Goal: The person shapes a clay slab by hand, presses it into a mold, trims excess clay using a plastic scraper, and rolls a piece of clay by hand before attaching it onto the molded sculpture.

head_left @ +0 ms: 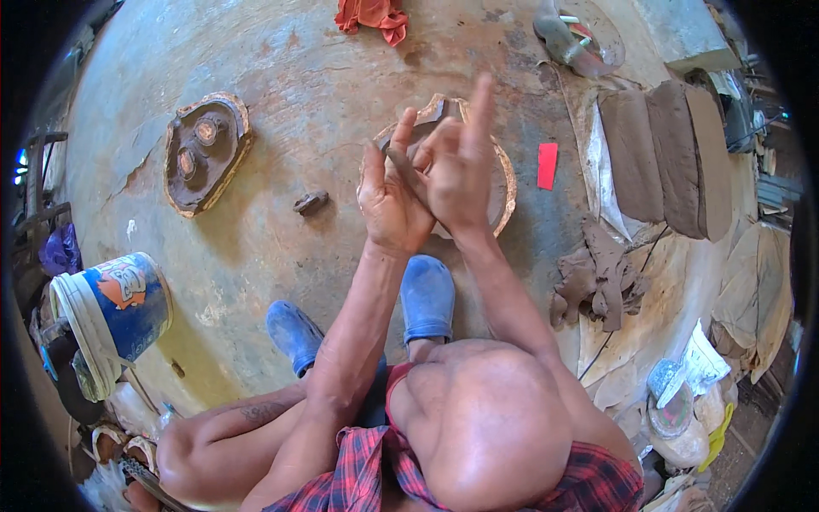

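Between my two hands, above a round mould, is a short dark-brown clay roll. My left hand lies palm up under it, its fingers partly spread. My right hand presses on it from the other side, index finger stretched out away from me. The round mould, pale and rough at the rim, sits on the floor behind the hands, which hide much of it. Dark clay shows inside. To the left lies an oval mould lined with dark clay, with two round raised parts. A small dark clay lump rests between the moulds.
Stacked clay slabs stand at the right, with torn clay scraps nearer. A red flat piece lies beside the round mould. A blue-and-white bucket lies tipped at the left. A red cloth is at the far edge.
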The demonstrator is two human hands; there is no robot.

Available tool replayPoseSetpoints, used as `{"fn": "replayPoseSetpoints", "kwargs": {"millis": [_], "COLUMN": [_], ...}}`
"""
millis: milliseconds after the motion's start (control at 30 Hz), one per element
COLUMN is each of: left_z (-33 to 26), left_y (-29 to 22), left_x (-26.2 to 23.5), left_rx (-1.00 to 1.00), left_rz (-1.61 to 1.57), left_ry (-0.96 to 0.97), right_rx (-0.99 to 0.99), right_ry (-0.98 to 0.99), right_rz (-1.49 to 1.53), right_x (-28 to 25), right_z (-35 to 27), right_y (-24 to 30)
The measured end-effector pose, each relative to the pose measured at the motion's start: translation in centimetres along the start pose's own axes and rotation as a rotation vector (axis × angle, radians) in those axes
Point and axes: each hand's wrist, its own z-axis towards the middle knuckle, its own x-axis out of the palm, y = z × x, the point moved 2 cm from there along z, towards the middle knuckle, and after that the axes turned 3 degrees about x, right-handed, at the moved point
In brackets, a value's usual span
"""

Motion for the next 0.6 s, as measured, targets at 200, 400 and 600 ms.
{"fn": "replayPoseSetpoints", "kwargs": {"millis": [200,400,600], "left_z": [0.8,0.9,-0.6], "left_y": [-1.0,-0.9,-2.6], "left_x": [-1.2,-3.1,-5.0], "left_rx": [0.071,0.001,-0.397], "left_rz": [-0.09,0.255,1.362], "left_ry": [-0.09,-0.104,-0.067], "right_rx": [-0.027,0.224,0.287], "right_ry": [-0.017,0.193,0.133], "right_rz": [0.032,-0.117,-0.242], "right_x": [-5.3,-6.2,-8.5], "right_z": [-3.6,-7.5,-8.3], "right_y": [-2.4,-4.9,-8.0]}}
